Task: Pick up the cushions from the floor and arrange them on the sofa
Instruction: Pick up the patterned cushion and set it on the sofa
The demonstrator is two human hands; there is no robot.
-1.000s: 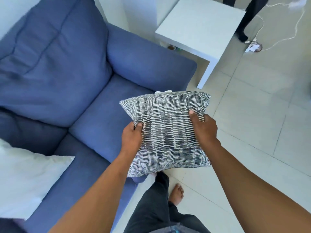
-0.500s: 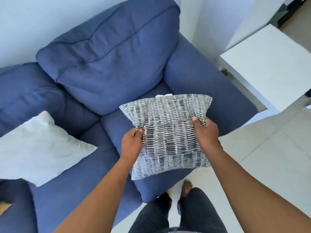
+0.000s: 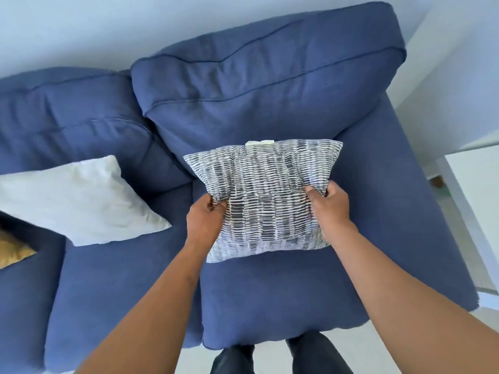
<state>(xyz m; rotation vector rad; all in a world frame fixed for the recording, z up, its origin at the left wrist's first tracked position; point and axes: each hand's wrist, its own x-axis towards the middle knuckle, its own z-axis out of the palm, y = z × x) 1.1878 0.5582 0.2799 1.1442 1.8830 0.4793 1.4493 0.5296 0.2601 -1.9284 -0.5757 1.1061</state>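
I hold a grey-and-white patterned cushion [image 3: 266, 195] over the right-hand seat of the blue sofa [image 3: 283, 292]. My left hand [image 3: 205, 220] grips its left edge and my right hand [image 3: 330, 207] grips its right edge. Its top edge, with a white label, lies near the sofa's back cushion [image 3: 259, 85]. Whether the cushion touches the seat is unclear. A white cushion [image 3: 81, 201] leans on the middle seat to the left. A corner of a mustard-yellow cushion [image 3: 13, 249] shows at the far left edge.
The sofa's right armrest [image 3: 399, 211] runs beside the held cushion. Beyond it stands a white side table [image 3: 478, 190] by the wall. Pale floor tiles and my dark trouser legs [image 3: 280, 357] show below the seat's front edge.
My view has swung from the floor and side table to face the sofa straight on. The patterned cushion, held the same way in both hands, now sits over the right seat near the backrest.
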